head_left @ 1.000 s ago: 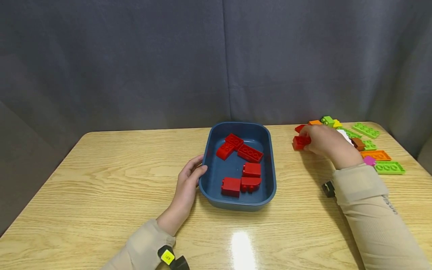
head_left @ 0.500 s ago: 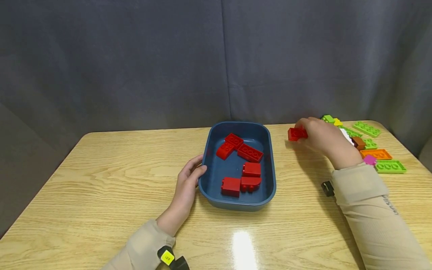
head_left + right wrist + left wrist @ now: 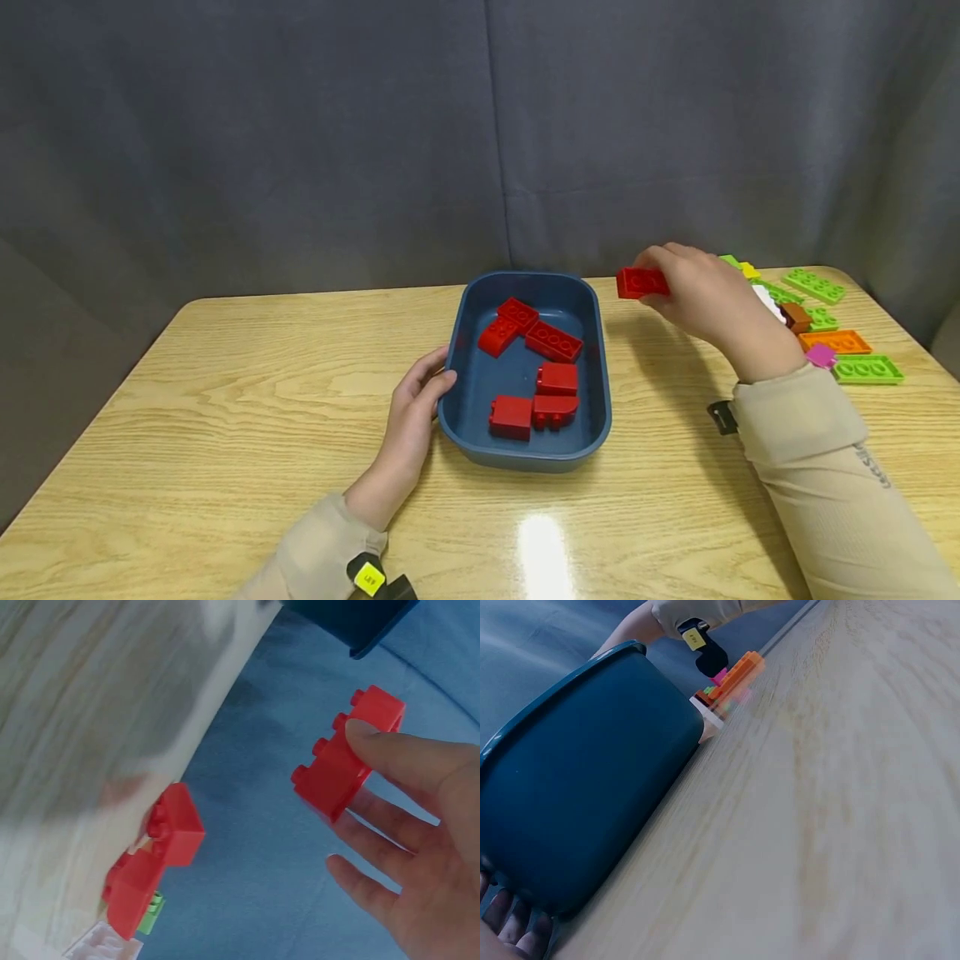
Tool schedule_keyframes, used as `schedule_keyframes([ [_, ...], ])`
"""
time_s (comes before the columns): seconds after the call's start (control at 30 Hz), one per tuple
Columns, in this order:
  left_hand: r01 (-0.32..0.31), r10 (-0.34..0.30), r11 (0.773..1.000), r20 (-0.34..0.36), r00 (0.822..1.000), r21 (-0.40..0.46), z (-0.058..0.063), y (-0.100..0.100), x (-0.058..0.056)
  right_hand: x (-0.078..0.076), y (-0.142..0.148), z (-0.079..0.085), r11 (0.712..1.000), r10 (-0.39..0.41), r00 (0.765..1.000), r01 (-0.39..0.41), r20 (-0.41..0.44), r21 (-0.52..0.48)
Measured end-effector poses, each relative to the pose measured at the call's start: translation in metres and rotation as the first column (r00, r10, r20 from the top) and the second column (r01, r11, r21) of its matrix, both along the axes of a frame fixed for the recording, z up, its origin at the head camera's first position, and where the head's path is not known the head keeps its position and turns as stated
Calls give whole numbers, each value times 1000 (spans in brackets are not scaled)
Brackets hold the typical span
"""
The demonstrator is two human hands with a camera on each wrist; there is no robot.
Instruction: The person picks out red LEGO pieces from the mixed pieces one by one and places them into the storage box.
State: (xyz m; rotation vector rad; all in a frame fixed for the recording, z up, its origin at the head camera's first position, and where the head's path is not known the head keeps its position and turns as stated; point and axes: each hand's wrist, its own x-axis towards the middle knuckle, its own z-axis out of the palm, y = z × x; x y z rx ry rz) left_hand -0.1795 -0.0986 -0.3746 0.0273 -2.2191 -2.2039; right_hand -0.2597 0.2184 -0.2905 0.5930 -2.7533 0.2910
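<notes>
A red toy building brick (image 3: 642, 282) is pinched between the thumb and fingers of my right hand (image 3: 705, 300), raised above the table right of the blue bin. Its row of studs shows in the right wrist view, where the brick (image 3: 349, 754) is apart from everything but the hand. The dark blue bin (image 3: 525, 457) stands mid-table with several red bricks (image 3: 553, 341) lying inside. My left hand (image 3: 411, 417) holds the bin's left side, thumb at the rim, fingers (image 3: 517, 922) against the outer wall.
Right of the bin lie several loose bricks: a lime plate (image 3: 868, 369), an orange plate (image 3: 836, 342), a brown brick (image 3: 796, 317) and a magenta piece (image 3: 821, 356). Two more red bricks (image 3: 178, 825) sit near the table's back edge. A grey curtain (image 3: 337, 150) hangs behind.
My right hand has lifted the red brick off the table and carried it left and up, toward the bin. The left hand keeps its place at the bin.
</notes>
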Motion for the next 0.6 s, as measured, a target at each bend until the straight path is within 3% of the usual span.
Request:
schedule_keyframes([
  [0.3, 0, 0, 1000, 14, 1000, 4, 1, 0, 2, 6, -14, 9, 998, 63, 992, -62, -106, 10],
  [0.6, 4, -4, 1000, 7, 1000, 2, 0, 0, 1, 7, -25, 6, 991, 132, 975, -134, -178, 0],
])
